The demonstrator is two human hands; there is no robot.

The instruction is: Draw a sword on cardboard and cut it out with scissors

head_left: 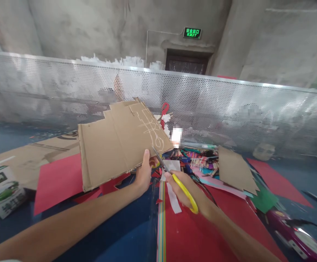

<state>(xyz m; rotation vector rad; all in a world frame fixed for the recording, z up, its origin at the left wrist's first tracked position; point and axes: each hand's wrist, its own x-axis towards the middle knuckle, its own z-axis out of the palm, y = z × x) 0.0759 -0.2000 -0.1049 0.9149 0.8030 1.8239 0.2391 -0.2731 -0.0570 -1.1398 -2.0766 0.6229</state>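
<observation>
My left hand (144, 171) grips the lower right edge of a piece of cardboard (114, 138), thumb on its face and fingers behind. The piece is tilted up, with stepped cuts along its top left and a pale drawn outline near its right side. My right hand (184, 187) is closed around yellow-handled scissors (184, 187). Their blades reach up and left to the cardboard's lower edge, close to my left thumb. One blade lies over the face of the cardboard; the other is partly hidden.
Red paper sheets (202, 233) lie on the blue table (106, 233). A milk carton (2, 193) stands at left, another cardboard piece (236, 169) at right. Coloured scraps (202, 160) are heaped behind my hands. A purple device (297, 236) sits at lower right. A perforated metal panel (215, 105) runs behind.
</observation>
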